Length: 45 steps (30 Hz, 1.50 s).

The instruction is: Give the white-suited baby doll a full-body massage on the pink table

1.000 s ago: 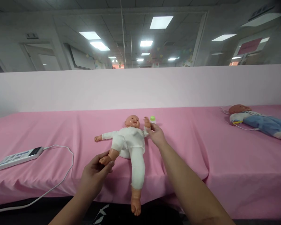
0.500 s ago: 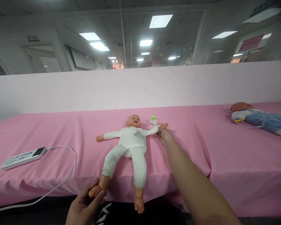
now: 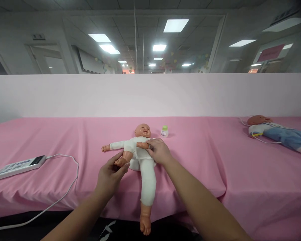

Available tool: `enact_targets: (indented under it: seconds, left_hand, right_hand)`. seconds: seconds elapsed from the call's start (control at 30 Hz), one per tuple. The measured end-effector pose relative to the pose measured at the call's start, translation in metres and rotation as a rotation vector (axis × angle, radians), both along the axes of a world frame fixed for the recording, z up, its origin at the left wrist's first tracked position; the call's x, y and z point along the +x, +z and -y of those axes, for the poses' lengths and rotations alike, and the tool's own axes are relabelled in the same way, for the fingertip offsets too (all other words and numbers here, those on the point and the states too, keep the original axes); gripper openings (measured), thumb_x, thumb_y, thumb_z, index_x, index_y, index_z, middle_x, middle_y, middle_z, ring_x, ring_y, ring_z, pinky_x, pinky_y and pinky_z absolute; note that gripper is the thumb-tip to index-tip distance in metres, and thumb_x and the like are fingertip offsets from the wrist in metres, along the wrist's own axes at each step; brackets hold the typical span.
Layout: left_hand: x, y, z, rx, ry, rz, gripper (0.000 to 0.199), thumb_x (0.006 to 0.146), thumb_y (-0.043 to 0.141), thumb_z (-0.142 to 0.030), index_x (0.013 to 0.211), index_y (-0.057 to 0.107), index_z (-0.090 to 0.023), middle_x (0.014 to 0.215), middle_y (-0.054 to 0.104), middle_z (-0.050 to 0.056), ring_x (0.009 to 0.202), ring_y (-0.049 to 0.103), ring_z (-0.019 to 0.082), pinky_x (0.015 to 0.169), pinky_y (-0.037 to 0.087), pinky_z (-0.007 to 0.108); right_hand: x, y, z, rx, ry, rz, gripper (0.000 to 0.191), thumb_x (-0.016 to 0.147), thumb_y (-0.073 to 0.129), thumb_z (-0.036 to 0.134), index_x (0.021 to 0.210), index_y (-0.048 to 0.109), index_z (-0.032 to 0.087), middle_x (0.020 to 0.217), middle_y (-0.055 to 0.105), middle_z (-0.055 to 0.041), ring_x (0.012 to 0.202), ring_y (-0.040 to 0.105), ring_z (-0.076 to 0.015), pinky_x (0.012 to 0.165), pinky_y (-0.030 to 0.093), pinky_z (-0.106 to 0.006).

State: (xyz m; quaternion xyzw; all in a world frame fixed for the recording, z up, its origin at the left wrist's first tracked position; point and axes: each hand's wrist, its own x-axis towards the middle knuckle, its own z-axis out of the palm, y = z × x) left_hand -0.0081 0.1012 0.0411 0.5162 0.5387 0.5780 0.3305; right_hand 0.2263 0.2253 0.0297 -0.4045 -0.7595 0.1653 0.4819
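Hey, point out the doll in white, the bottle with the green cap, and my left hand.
Doll in white (image 3: 142, 154): head view, on its torso.
Bottle with the green cap (image 3: 164, 133): head view, on its body below the cap.
Left hand (image 3: 109, 175): head view, on its back.

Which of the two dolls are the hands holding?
The white-clad doll, mid-view on the pink cloth: the left hand holds its foot, the right hand its wrist. The other doll, partly in blue, lies far right, untouched.
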Motion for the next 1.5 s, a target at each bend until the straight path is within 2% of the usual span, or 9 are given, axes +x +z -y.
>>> enact_targets:
  seconds: [0.2,0.33,0.43,0.63,0.8,0.93,1.1,1.3,1.5]
  left_hand:
    - [0.005,-0.003,-0.016,-0.029,-0.018,-0.017,0.077,0.074,0.085,-0.046,0.141,0.065,-0.013,0.099,0.077,0.006,0.088,0.075,0.024,0.087,0.064,0.039]
    - [-0.005,-0.002,0.01,-0.06,0.013,-0.012,0.078,0.071,0.086,-0.048,0.137,0.068,-0.012,0.092,0.078,0.006,0.076,0.074,0.023,0.078,0.066,0.04]
    - [-0.02,-0.006,0.039,-0.075,0.043,-0.037,0.077,0.067,0.089,-0.051,0.132,0.072,-0.013,0.099,0.079,0.009,0.084,0.076,0.027,0.079,0.066,0.04]
    - [-0.047,-0.037,0.09,-0.139,0.14,-0.082,0.072,0.063,0.09,-0.058,0.122,0.077,-0.018,0.098,0.081,0.006,0.089,0.077,0.03,0.075,0.066,0.036]
    - [-0.065,-0.06,0.098,-0.194,0.118,-0.059,0.068,0.062,0.092,-0.055,0.12,0.078,-0.022,0.108,0.081,0.006,0.1,0.077,0.033,0.081,0.066,0.035]
    - [-0.069,-0.057,0.088,-0.221,0.074,-0.103,0.071,0.062,0.092,-0.055,0.123,0.077,-0.021,0.108,0.081,0.006,0.1,0.077,0.034,0.085,0.066,0.038]
    - [-0.051,-0.027,0.059,-0.157,0.064,-0.126,0.07,0.069,0.089,-0.049,0.129,0.073,-0.018,0.116,0.08,0.008,0.112,0.073,0.032,0.098,0.061,0.04]
    - [-0.015,0.008,0.0,-0.083,0.041,-0.134,0.07,0.073,0.085,-0.045,0.135,0.07,-0.016,0.093,0.079,0.005,0.076,0.075,0.023,0.076,0.065,0.038]
    - [0.004,0.012,-0.046,-0.037,-0.005,-0.234,0.048,0.079,0.08,-0.045,0.119,0.077,-0.017,0.078,0.073,0.0,0.073,0.071,0.021,0.075,0.061,0.036]
  right_hand:
    - [0.006,-0.006,-0.004,-0.106,-0.033,-0.121,0.032,0.079,0.076,0.026,0.109,0.08,0.034,0.106,0.078,-0.0022,0.104,0.066,-0.0276,0.107,0.049,-0.047]
    - [0.02,-0.01,-0.015,-0.213,-0.134,-0.395,0.035,0.08,0.077,0.04,0.113,0.078,0.029,0.105,0.079,-0.0017,0.093,0.07,-0.022,0.095,0.056,-0.039]
    - [0.036,-0.014,-0.028,-0.256,-0.229,-0.605,0.038,0.081,0.076,0.042,0.114,0.074,0.025,0.104,0.078,-0.0031,0.092,0.071,-0.02,0.087,0.059,-0.034]
    - [0.06,-0.019,-0.044,-0.611,-0.355,-1.04,0.031,0.085,0.073,0.029,0.115,0.066,0.022,0.1,0.077,-0.0058,0.079,0.075,-0.0187,0.067,0.063,-0.028]
    - [0.067,-0.017,-0.04,-0.906,-0.328,-1.15,0.016,0.09,0.062,0.016,0.106,0.065,0.017,0.086,0.076,-0.0106,0.078,0.076,-0.0228,0.063,0.066,-0.032]
    - [0.064,-0.015,-0.038,-0.795,-0.302,-1.126,0.025,0.087,0.065,0.013,0.111,0.065,0.018,0.094,0.077,-0.0097,0.082,0.076,-0.0216,0.066,0.065,-0.029]
    - [0.048,-0.014,-0.034,-0.38,-0.19,-1.018,0.048,0.082,0.077,0.028,0.126,0.06,0.025,0.111,0.075,-0.0051,0.091,0.074,-0.019,0.08,0.063,-0.032]
    - [0.019,-0.012,-0.016,-0.081,-0.09,-0.377,0.036,0.083,0.075,0.034,0.118,0.071,0.026,0.115,0.075,-0.0046,0.104,0.069,-0.0226,0.093,0.056,-0.04]
    - [0.009,-0.012,-0.013,0.063,-0.132,0.081,0.035,0.083,0.073,0.023,0.118,0.074,0.027,0.114,0.073,-0.0067,0.114,0.062,-0.0283,0.103,0.049,-0.048]
